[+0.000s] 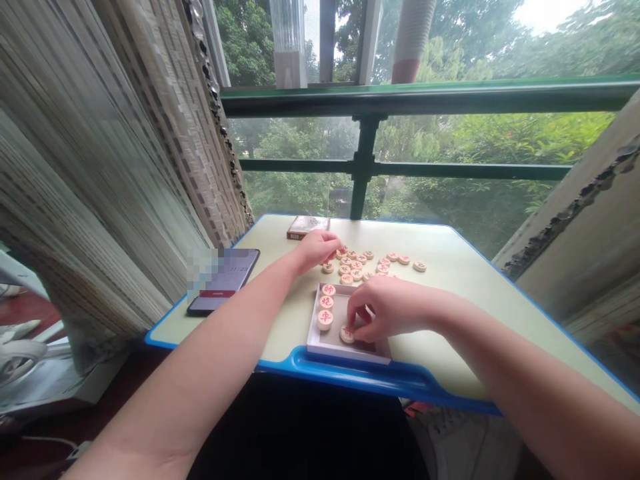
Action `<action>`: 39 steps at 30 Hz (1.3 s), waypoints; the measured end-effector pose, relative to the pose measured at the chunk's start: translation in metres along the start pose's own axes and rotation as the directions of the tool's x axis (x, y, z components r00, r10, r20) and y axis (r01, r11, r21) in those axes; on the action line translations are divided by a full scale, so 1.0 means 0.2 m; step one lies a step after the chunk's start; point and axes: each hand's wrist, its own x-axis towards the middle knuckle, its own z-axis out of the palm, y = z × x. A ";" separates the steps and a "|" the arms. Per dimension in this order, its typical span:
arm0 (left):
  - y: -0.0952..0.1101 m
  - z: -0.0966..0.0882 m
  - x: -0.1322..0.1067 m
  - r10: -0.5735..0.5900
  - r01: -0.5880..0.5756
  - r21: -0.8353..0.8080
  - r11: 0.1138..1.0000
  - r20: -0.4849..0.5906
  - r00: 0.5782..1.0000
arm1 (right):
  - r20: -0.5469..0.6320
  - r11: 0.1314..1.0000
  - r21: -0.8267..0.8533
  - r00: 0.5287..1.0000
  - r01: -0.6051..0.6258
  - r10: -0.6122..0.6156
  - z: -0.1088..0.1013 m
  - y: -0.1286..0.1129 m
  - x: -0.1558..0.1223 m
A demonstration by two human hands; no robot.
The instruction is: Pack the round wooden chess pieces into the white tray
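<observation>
A shallow white box tray [313,337] lies at the table's near edge, with three round xiangqi pieces [325,303] in a column along its left side, marked in red. Inside it, my right hand [387,307] pinches another red-marked xiangqi piece [347,334] between thumb and fingers, low over the tray floor. Farther off, my left hand [317,249] reaches to the loose pieces [356,265], its fingers closed over a piece [341,254] at the left of the group. My right hand hides part of the tray and some pieces behind it.
A phone [225,280] lies at the table's left edge. The flat box [305,227] sits at the back left. The pale table [450,300] has a blue rim. Beyond it stand a green railing [367,160] and windows, with curtains [125,133] on both sides.
</observation>
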 end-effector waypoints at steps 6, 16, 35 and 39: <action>-0.01 0.01 0.00 0.004 -0.004 0.004 1.000 -0.007 1.000 | 0.028 1.000 -0.016 1.000 0.010 -0.009 0.00 -0.02 -0.01; -0.01 0.02 0.00 0.010 -0.009 0.050 0.999 -0.026 1.000 | 0.020 0.999 -0.033 0.999 0.031 -0.031 0.01 -0.05 -0.01; -0.02 0.01 0.00 -0.002 0.003 0.114 0.993 -0.013 1.000 | 0.022 0.999 -0.020 0.999 0.030 -0.029 0.01 -0.04 -0.02; -0.03 0.01 0.01 0.015 -0.012 0.151 0.988 -0.022 1.000 | 0.034 1.000 0.004 0.999 0.031 -0.031 0.01 -0.03 -0.01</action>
